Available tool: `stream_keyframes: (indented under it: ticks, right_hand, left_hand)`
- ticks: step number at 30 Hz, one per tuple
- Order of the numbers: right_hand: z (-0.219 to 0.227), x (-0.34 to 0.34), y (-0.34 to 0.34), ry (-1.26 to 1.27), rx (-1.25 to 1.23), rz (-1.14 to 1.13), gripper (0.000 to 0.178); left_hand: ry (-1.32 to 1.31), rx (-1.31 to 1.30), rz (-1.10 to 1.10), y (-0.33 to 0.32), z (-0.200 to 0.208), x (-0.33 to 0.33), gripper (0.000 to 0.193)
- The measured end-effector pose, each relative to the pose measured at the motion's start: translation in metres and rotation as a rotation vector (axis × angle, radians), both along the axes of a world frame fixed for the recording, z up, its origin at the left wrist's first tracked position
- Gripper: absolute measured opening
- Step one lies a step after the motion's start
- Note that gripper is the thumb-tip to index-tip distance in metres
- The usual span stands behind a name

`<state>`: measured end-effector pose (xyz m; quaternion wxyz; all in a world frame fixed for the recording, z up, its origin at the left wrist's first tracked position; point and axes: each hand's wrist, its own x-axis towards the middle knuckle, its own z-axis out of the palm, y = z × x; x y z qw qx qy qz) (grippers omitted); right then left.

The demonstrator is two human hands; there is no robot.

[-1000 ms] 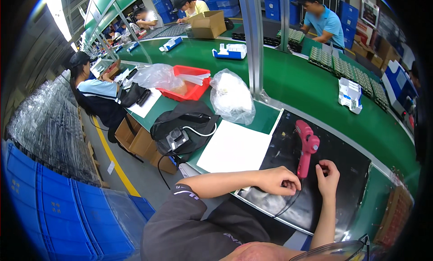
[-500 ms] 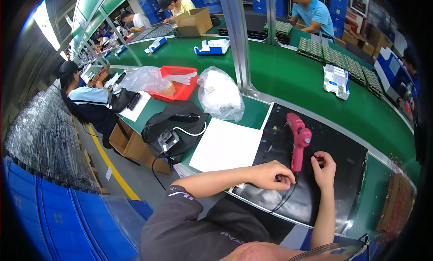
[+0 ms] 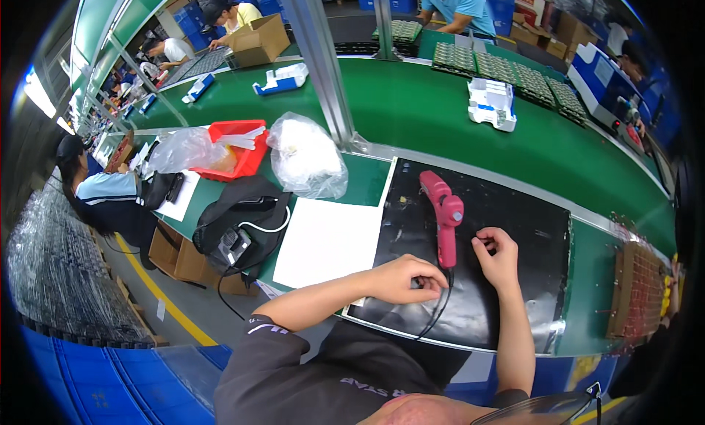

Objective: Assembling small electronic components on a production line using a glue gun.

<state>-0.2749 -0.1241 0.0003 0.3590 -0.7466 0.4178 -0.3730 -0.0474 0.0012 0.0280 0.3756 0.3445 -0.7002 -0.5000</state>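
Observation:
A pink glue gun [image 3: 446,218] lies on the black mat [image 3: 400,315] in front of me, its dark cord running toward the near edge. My left hand [image 3: 406,278] rests on the mat left of the gun's handle end, close to the cord. Its fingers are loosely bent, a dark gap shows between thumb and fingers, and I see nothing held. To the right of the handle is my right hand [image 3: 497,258], apart from the gun. Its thumb and half-curled fingers stand a little apart around nothing visible.
White paper [image 3: 327,241] lies left of the mat, beside a black bag [image 3: 242,219]. Behind are a stuffed clear bag [image 3: 305,157] and a red bin [image 3: 246,158]. A metal post [image 3: 321,73] rises at the green conveyor [image 3: 396,109]. A brown tray [image 3: 637,289] stands right. Other people work nearby.
The view has shifted, so the bench and both hands appear farther left. The glue gun stays in place on the mat, and both hands keep nearly the same pose beside it.

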Motion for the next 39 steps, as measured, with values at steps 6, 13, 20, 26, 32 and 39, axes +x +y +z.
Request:
stream_keyframes:
  ticks: [6, 13, 20, 26, 32, 39]
  right_hand:
    - [0.003, 0.001, 0.003, 0.033, -0.031, -0.011, 0.013]
    - [0.011, -0.006, 0.006, 0.056, 0.102, -0.087, 0.012]
    - [0.015, 0.006, 0.004, 0.079, 0.016, -0.029, 0.019]
    - [0.005, -0.001, 0.004, 0.0, -0.093, -0.045, 0.025]
    - [0.004, -0.002, 0.005, 0.016, -0.156, -0.014, 0.022]
    - [0.009, 0.001, 0.008, -0.001, -0.25, 0.026, 0.035]
  left_hand:
    - [0.004, 0.012, -0.015, 0.006, 0.001, -0.002, 0.021]
    - [0.017, 0.015, -0.03, 0.003, 0.001, -0.009, 0.02]
    - [-0.079, -0.025, 0.033, 0.004, 0.006, -0.003, 0.023]
    - [-0.094, -0.099, 0.022, 0.001, 0.008, -0.012, 0.029]
    - [-0.294, -0.372, 0.046, 0.007, 0.034, -0.029, 0.037]
    - [-0.538, -0.487, 0.153, 0.0, 0.045, -0.053, 0.062]
